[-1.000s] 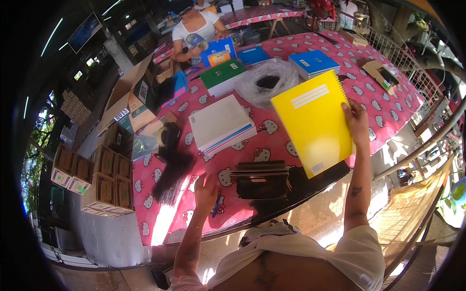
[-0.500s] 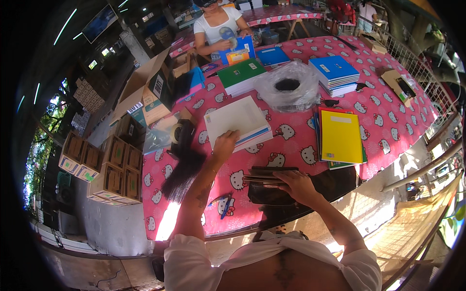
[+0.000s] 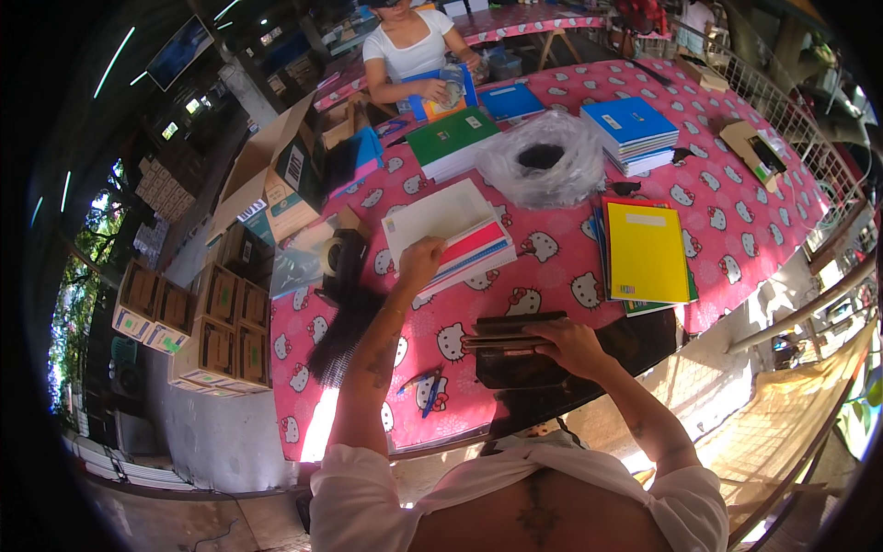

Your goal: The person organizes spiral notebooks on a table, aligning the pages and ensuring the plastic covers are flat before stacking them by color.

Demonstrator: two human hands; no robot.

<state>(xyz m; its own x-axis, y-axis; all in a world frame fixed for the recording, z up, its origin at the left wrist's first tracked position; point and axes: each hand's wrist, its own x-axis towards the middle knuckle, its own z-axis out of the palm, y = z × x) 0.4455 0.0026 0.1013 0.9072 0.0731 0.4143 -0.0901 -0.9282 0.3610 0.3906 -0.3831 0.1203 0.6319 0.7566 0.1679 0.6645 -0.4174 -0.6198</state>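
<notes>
My left hand (image 3: 420,262) rests on the near edge of a white-topped stack of notebooks (image 3: 451,225) in the middle of the pink patterned table (image 3: 570,276), fingers curled over its top sheets. My right hand (image 3: 561,342) lies on a dark brown stack of flat folders (image 3: 506,333) at the table's near edge, gripping its right end. A yellow notebook (image 3: 647,251) lies flat on a small pile to the right, away from both hands.
A green notebook stack (image 3: 453,140), a blue stack (image 3: 632,132) and a clear plastic bag (image 3: 541,158) sit farther back. A person in white (image 3: 411,48) works at the far side. Open cardboard boxes (image 3: 276,184) stand left; a pen (image 3: 430,394) lies near the front.
The yellow notebook that my right hand held up a second ago now lies on the right pile. My right hand came down onto the brown folders; my left hand reached up to the white stack.
</notes>
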